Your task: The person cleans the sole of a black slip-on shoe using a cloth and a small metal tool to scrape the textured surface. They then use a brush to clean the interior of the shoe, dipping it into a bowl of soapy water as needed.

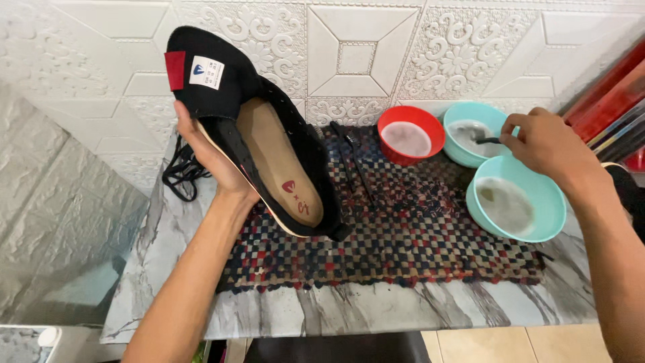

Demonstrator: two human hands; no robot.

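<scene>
- 1 black shoe (269, 128), laces out, is gripped by its sole in the left hand (211, 154), above the woven mat (403, 249).
- 3 bowls of cloudy liquid: 2 teal (537, 215) (457, 151) beneath the right hand (547, 141), 1 red (396, 151) left of it.
- The right hand pinches a dark handle (487, 140) in the far teal bowl.
- Bare marble table edge (376, 312) lies nearer than both hands.

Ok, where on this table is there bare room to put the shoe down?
The woven mat is bare in its middle and front, between the left hand holding the black shoe and the near teal bowl. The marble table is free along its front edge. The back right is crowded: red bowl, far teal bowl, right hand.
</scene>
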